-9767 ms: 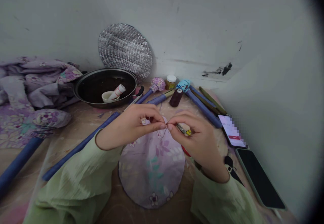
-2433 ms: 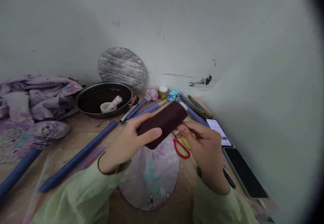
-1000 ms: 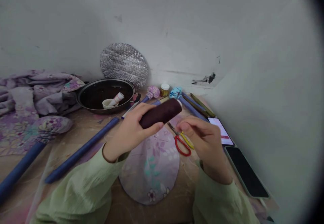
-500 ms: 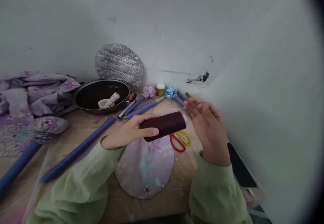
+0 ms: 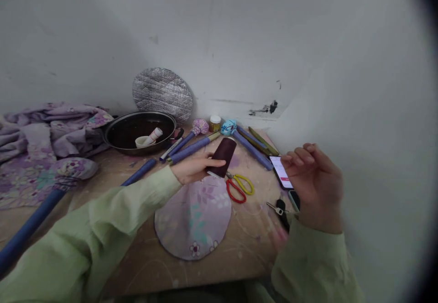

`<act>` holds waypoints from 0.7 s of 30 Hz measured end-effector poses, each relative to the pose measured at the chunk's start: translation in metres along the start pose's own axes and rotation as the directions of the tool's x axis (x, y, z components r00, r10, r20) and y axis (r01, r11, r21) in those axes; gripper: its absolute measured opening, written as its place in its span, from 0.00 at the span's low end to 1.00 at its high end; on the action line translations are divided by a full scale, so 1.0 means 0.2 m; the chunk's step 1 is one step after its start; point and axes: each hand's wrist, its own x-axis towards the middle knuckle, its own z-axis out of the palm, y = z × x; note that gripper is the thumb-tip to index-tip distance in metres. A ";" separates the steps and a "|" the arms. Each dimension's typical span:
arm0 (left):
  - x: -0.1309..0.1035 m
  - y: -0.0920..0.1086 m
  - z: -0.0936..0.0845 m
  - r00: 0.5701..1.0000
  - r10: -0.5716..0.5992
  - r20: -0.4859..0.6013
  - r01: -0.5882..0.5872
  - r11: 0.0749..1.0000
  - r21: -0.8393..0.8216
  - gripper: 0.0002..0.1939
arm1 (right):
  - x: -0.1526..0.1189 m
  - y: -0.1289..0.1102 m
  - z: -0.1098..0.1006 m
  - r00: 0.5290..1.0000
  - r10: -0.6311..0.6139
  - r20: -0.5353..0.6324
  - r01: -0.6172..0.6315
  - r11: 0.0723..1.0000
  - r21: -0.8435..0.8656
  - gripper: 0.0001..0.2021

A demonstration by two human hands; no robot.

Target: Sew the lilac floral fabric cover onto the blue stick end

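My left hand (image 5: 193, 168) is closed around a spool of dark maroon thread (image 5: 223, 156), held tilted above the table. Below it lies a round piece of lilac floral cloth (image 5: 193, 221). Scissors (image 5: 241, 185) with one red and one yellow handle rest just right of the cloth. Out to the right, my right hand (image 5: 313, 184) is raised with its fingers curled and pinched together; whatever may be between them is too fine to see. It is apart from the spool and partly covers a phone with a lit screen (image 5: 281, 173).
Keys (image 5: 278, 207) lie by the right wrist. Along the wall are a black pan (image 5: 116, 145) with a small cup in it, a silver round pad (image 5: 162, 93), a small jar (image 5: 215, 124) and several blue-wrapped sticks (image 5: 191, 150). Bunched floral fabric (image 5: 30, 138) covers the left.
My right hand has moved away from the spool toward the right, and its fingers have curled in. The left hand has turned the spool more upright. The keys and lit phone have come into view.
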 end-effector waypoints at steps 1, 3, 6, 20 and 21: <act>0.05 0.00 0.01 1.000 0.002 -0.003 -0.002 0.999 0.040 0.19 | 0.00 -0.01 -0.01 1.000 -0.007 -0.015 0.007 1.000 -0.009 0.06; 0.15 -0.01 0.01 1.000 0.009 -0.010 -0.008 0.991 0.134 0.17 | -0.01 -0.02 -0.04 0.999 -0.021 -0.047 0.019 0.999 -0.029 0.06; 0.33 -0.05 0.02 0.998 0.046 -0.036 -0.033 0.955 0.296 0.16 | 0.00 -0.03 -0.08 0.994 -0.043 -0.097 0.038 0.998 -0.057 0.06; 0.73 -0.41 0.06 0.962 0.273 -0.024 -0.148 0.591 0.793 0.18 | -0.05 0.00 -0.19 0.975 -0.040 -0.217 0.004 0.986 -0.166 0.11; 0.74 -0.43 0.05 0.963 0.270 -0.017 -0.148 0.577 0.804 0.18 | -0.05 0.01 -0.19 0.976 -0.033 -0.216 -0.005 0.985 -0.171 0.11</act>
